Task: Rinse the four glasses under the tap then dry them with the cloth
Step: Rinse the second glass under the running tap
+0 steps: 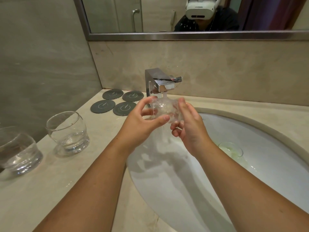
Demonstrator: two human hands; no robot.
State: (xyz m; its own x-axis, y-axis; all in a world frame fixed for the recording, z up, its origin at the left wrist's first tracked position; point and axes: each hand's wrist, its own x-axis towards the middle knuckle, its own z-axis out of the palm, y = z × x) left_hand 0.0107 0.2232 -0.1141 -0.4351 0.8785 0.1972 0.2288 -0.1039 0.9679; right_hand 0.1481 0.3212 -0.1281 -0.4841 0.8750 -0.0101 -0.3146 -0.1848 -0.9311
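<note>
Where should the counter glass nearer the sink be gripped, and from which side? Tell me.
Probably round its wide belly, above the thick base, coming from the side toward the sink. The glass stands upright, mouth up, narrowing toward the rim, so a rim pinch could slip. A second glass stands close on its far side.

Gripped a glass (pixel 164 110) under the running tap (pixel 160 83) with left hand (pixel 142 125) and right hand (pixel 189 130), over the sink (pixel 254 136), well apart from a second glass (pixel 67 131) on the counter (pixel 50 190).
</note>
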